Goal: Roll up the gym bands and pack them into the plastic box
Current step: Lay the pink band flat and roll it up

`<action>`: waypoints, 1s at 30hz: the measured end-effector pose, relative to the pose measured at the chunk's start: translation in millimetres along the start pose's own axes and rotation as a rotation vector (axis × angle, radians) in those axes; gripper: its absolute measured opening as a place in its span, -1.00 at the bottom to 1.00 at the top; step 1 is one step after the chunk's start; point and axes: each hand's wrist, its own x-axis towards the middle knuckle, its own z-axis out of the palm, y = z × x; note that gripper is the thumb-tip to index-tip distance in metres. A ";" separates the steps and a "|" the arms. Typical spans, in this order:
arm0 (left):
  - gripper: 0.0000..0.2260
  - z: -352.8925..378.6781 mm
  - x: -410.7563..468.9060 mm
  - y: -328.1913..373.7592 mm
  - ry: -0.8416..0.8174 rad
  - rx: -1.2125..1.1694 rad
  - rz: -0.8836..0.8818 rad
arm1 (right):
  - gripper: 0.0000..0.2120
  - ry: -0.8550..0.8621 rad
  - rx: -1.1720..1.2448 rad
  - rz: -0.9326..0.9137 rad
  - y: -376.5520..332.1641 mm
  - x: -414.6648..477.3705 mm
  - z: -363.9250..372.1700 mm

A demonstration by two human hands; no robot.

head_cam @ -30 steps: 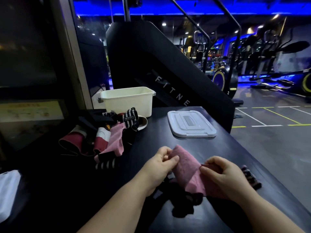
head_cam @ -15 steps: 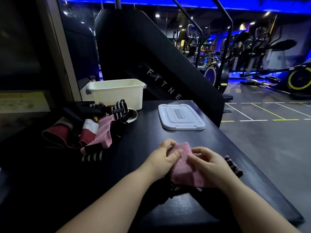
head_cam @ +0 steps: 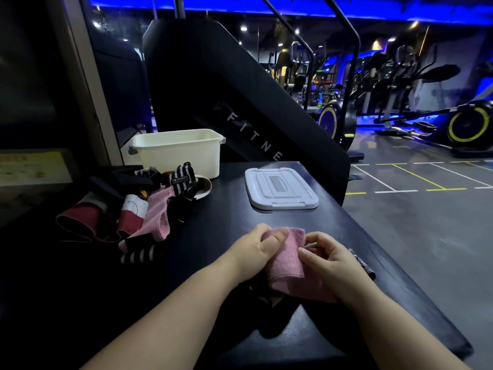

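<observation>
A pink fabric gym band (head_cam: 289,265) lies on the black table (head_cam: 229,225) in front of me, its far end folded over. My left hand (head_cam: 260,243) pinches that far end on the left. My right hand (head_cam: 329,256) grips the band's right side, fingers curled over it. A striped black-and-white end (head_cam: 361,264) pokes out behind my right hand. At the back left stands the open cream plastic box (head_cam: 177,153). A pile of more bands (head_cam: 136,212), pink, dark red and striped, lies on the left.
The box's grey lid (head_cam: 280,188) rests flat on the table at centre right. A black stair machine (head_cam: 240,97) rises right behind the table. The table's right edge (head_cam: 400,265) drops to the gym floor. Other exercise machines (head_cam: 440,113) stand far off.
My hands have come closer together on the pink band, and its far end is now folded over toward me. The view has shifted slightly.
</observation>
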 end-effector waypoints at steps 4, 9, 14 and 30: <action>-0.43 -0.1 -4.1 -0.5 0.009 -0.065 -0.046 | -0.91 -0.024 -0.040 -0.011 1.4 0.5 1.3; -0.49 -11.9 -7.2 -11.1 0.091 0.125 -0.097 | -0.86 -0.017 -0.180 -0.013 0.4 1.1 3.9; -0.52 -32.0 -12.5 -25.1 0.025 0.360 -0.169 | -0.79 -0.039 -0.467 0.032 -1.7 1.1 8.6; -0.44 -13.0 -24.4 -4.3 0.122 0.636 -0.207 | -0.74 -0.029 -0.743 0.009 -8.7 -3.0 16.3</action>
